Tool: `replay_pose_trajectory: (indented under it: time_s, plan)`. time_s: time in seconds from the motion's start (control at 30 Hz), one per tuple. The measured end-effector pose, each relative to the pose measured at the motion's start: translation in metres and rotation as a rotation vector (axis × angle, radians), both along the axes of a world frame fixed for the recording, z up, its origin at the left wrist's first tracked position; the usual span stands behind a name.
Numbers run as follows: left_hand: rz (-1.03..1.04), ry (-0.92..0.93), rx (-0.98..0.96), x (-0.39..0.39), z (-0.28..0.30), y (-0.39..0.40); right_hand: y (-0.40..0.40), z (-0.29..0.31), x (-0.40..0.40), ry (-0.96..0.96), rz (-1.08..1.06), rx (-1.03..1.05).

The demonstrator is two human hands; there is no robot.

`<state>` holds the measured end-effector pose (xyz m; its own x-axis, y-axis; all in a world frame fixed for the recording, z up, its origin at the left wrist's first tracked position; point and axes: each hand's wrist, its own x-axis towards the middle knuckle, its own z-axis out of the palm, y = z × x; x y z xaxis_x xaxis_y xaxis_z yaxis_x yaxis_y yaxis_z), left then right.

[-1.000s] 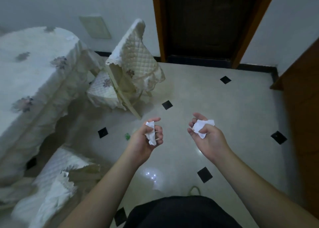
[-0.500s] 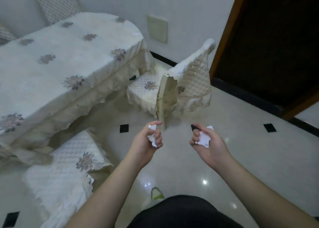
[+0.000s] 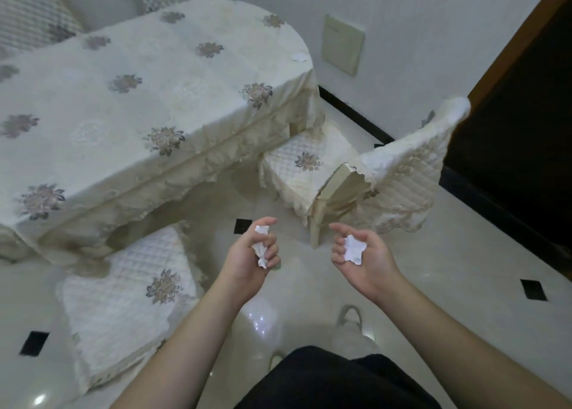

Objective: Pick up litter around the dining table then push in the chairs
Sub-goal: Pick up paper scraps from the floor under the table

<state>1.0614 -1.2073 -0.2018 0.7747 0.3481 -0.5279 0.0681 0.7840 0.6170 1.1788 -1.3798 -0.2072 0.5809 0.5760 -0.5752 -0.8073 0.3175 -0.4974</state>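
My left hand (image 3: 250,253) is closed around a crumpled white paper scrap (image 3: 261,247) held upright in the fist. My right hand (image 3: 362,257) cups a second crumpled white paper (image 3: 354,249) in its palm, fingers curled over it. Both hands hover over the floor in front of a dining table (image 3: 139,99) with a cream floral cloth. A small white scrap (image 3: 299,56) lies on the table's far right edge. One quilted chair (image 3: 356,176) stands pulled out at the table's end, its back toward the door. A second chair seat (image 3: 123,297) sticks out at lower left.
The pale tiled floor (image 3: 433,284) with small black squares spreads to the right. A dark doorway with a wooden frame (image 3: 510,52) is at the upper right. Further quilted chair backs (image 3: 34,15) stand behind the table. A beige wall panel (image 3: 342,44) sits low on the wall.
My view has swung left toward the table, bringing its top and both chairs into view. Both hands keep their papers and stay in front of me.
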Motion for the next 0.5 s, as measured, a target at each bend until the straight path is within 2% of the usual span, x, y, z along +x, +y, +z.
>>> replay_pose_trajectory:
  time_s: [0.3,0.5]
  plan:
    - [0.21,0.111,-0.034,0.082,-0.01,0.013,0.05,-0.035,0.107,-0.023,0.332,-0.146]
    - [0.33,0.09,-0.059,0.11,-0.022,0.032,0.107,-0.055,0.151,0.03,0.498,-0.223]
